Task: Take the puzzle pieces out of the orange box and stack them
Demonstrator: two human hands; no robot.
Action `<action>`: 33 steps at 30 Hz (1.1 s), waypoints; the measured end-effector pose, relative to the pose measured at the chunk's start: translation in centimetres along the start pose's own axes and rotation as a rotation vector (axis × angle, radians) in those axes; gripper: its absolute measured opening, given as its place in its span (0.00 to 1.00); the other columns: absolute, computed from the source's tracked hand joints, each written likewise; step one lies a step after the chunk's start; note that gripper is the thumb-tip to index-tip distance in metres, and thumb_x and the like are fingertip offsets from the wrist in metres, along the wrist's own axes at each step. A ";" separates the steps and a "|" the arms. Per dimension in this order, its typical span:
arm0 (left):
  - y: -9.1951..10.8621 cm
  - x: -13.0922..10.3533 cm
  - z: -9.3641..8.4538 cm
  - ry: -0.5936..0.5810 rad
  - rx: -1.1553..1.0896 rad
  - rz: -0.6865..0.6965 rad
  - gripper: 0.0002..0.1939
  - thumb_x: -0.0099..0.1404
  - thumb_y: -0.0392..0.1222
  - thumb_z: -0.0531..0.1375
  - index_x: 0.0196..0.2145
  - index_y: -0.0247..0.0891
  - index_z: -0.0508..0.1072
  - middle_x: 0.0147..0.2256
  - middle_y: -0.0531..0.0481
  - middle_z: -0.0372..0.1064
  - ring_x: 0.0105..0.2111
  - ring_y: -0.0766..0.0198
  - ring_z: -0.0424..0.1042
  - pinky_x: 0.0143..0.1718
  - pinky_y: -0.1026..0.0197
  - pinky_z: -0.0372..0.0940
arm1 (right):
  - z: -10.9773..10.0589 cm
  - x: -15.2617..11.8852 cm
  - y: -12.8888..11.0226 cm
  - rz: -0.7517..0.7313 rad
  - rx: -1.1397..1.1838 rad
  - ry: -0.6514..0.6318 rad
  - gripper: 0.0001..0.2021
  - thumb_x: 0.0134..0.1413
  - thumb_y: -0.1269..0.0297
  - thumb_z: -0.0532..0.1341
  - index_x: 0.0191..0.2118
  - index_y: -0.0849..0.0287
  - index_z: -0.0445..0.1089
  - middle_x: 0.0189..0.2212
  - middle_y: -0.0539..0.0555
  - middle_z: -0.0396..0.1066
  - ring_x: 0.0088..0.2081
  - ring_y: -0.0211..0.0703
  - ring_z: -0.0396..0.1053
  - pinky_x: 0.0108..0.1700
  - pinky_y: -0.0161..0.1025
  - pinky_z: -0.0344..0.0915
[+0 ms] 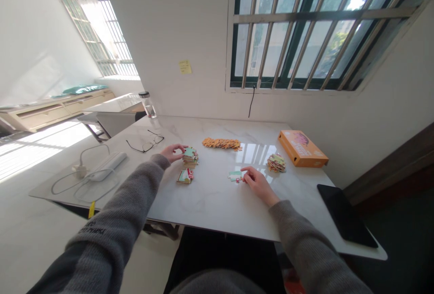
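At the left pile of puzzle pieces point(190, 160), my left hand point(172, 153) has thumb and forefinger closed on the edge of a green puzzle piece point(189, 151) on top. A smaller pile of pieces point(185, 176) with red and green print lies just in front. My right hand point(257, 184) is closed, its fingertips at the right edge of pale green joined puzzle pieces point(235, 176) flat on the table. The exact grip there is small and partly hidden by the fingers.
Behind the hands lies a long row of orange-backed pieces point(222, 144). Another pile point(276, 163) sits at right by an orange box point(303, 148), with a black tablet point(346, 215) nearer. Glasses point(146, 145), a bottle point(148, 105) and a power strip point(107, 166) with cables are left.
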State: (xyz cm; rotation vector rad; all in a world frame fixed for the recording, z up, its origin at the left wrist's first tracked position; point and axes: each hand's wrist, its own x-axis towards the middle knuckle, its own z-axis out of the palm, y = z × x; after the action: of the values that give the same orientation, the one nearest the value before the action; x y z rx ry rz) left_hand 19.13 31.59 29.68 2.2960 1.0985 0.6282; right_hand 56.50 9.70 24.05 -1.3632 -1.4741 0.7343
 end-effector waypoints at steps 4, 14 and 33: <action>-0.3 -0.2 0.1 0.013 -0.015 0.009 0.14 0.53 0.51 0.61 0.33 0.40 0.71 0.57 0.42 0.70 0.53 0.49 0.70 0.53 0.43 0.63 | 0.0 0.0 0.2 -0.008 0.001 -0.004 0.13 0.59 0.58 0.55 0.46 0.58 0.70 0.25 0.49 0.69 0.29 0.41 0.68 0.35 0.39 0.64; 6.2 -0.1 3.0 0.167 0.136 0.263 0.11 0.59 0.44 0.58 0.39 0.40 0.74 0.36 0.47 0.73 0.40 0.55 0.68 0.42 0.53 0.67 | -0.1 0.0 0.1 -0.015 -0.043 0.030 0.13 0.59 0.59 0.55 0.45 0.58 0.71 0.25 0.48 0.67 0.29 0.41 0.66 0.35 0.39 0.63; 14.2 0.1 18.4 -0.163 0.268 0.279 0.18 0.60 0.45 0.64 0.49 0.42 0.72 0.45 0.46 0.72 0.47 0.52 0.66 0.49 0.51 0.62 | -0.2 0.0 0.1 -0.033 -0.097 0.006 0.13 0.60 0.61 0.54 0.44 0.59 0.71 0.24 0.47 0.67 0.26 0.38 0.62 0.31 0.36 0.59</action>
State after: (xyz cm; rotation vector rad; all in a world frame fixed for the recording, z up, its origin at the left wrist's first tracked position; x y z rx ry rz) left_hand 38.23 19.47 24.53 2.7072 0.8346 0.4041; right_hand 56.70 9.71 24.02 -1.4088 -1.5414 0.6446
